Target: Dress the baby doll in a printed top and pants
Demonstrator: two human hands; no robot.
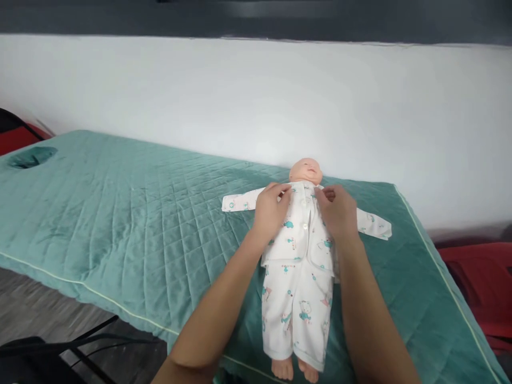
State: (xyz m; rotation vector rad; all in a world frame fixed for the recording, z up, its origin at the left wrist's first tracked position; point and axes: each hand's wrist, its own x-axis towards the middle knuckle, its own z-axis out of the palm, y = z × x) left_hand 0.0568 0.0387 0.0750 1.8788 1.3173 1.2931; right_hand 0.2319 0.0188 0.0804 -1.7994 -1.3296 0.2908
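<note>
A baby doll (306, 170) lies on its back, dressed in a white patterned jacket (294, 240) and matching trousers (306, 309). Its sleeves spread out to both sides, and its bare feet point toward me. My left hand (274, 208) pinches the jacket near the collar, on the left side of the chest. On the right side of the chest, my right hand (336, 208) has its fingers closed on the jacket near the neck. A button shows on the jacket front between and below my hands.
The doll rests on a green quilted bed cover (160, 213) with a hole (32, 157) at the far left. Behind it stands a white wall (256, 101). Red chairs (480, 282) are at both sides. A black chair part (32, 357) sits at the lower left.
</note>
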